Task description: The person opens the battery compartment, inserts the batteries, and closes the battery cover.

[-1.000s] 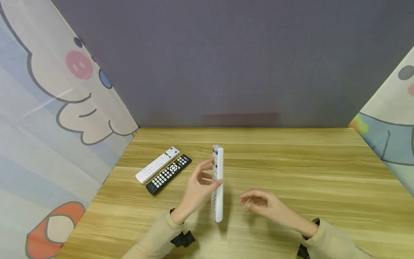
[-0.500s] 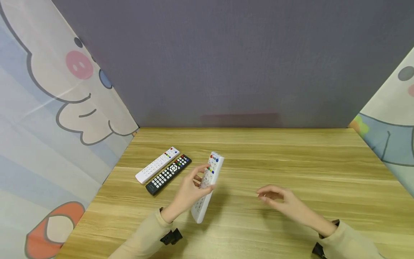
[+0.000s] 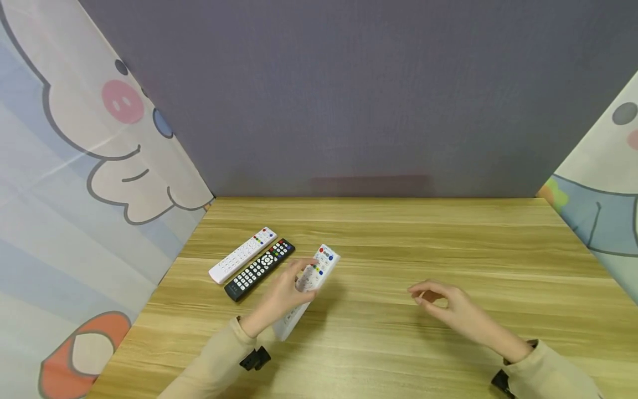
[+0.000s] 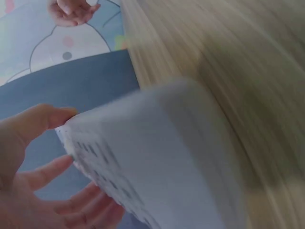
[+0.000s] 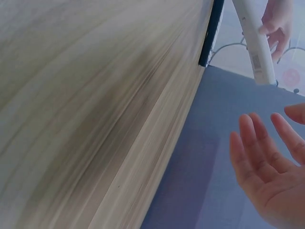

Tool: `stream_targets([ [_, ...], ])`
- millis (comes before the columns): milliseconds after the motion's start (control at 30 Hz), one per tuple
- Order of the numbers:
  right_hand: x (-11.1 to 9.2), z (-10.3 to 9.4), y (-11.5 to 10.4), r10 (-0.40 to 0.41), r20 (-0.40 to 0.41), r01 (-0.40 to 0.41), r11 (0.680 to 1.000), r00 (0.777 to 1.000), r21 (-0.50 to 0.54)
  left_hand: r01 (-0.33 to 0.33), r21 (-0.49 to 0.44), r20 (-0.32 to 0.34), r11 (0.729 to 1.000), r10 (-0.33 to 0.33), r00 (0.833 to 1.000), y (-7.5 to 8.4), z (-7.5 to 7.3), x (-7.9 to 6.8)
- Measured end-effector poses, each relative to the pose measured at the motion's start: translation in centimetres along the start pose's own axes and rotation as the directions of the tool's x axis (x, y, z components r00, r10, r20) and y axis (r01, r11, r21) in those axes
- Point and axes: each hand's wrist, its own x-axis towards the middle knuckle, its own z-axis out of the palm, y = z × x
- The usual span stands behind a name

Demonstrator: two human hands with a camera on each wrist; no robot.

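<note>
My left hand [image 3: 281, 296] grips a white remote control [image 3: 324, 265] between thumb and fingers, its button face turned up and tilted, above the table. Up close in the left wrist view, the blurred white remote [image 4: 157, 143] fills the middle, with the thumb and fingertips at its edge. Well to the right, my right hand [image 3: 451, 307] hovers over the wood with fingers loosely bent and nothing in them. The right wrist view shows that hand [image 5: 276, 176] with its palm visible, apart from the remote [image 5: 255, 43].
Left of the held remote, a second white remote [image 3: 242, 255] and a black remote [image 3: 260, 270] lie side by side, slanted, on the wooden table [image 3: 423, 233]. A grey panel [image 3: 349, 111] stands along the back edge. Cartoon-printed cloth [image 3: 99, 183] hangs at the left.
The left hand has moved left and turned the remote from on edge to button face up, its lower end swinging left. The right hand has drawn away to the right.
</note>
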Motion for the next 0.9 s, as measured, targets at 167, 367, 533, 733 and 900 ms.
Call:
stream_targets([
  [167,0.0,-0.4,0.3,0.014,0.017,-0.013,1.0,1.0,-0.009,-0.041,0.141,0.041,0.989,0.036,0.999,-0.7,-0.4,0.2],
  [367,0.0,-0.9,0.6,0.025,0.05,-0.026,1.0,0.998,0.007,-0.076,0.299,0.07,0.951,0.058,0.996,-1.6,-0.6,0.5],
  [533,0.1,-1.0,1.0,0.033,0.068,-0.033,0.999,0.997,-0.005,-0.052,0.345,0.097,0.937,0.02,0.995,-2.4,-0.7,0.8],
  [733,0.1,-1.0,1.4,0.03,0.077,-0.029,0.999,0.997,-0.013,-0.001,0.363,0.119,0.932,-0.045,0.992,-3.1,-0.7,1.0],
  [900,0.1,-1.1,1.5,0.037,0.069,-0.035,0.999,0.997,-0.029,0.011,0.384,0.121,0.923,-0.062,0.991,-3.8,-0.7,1.2],
])
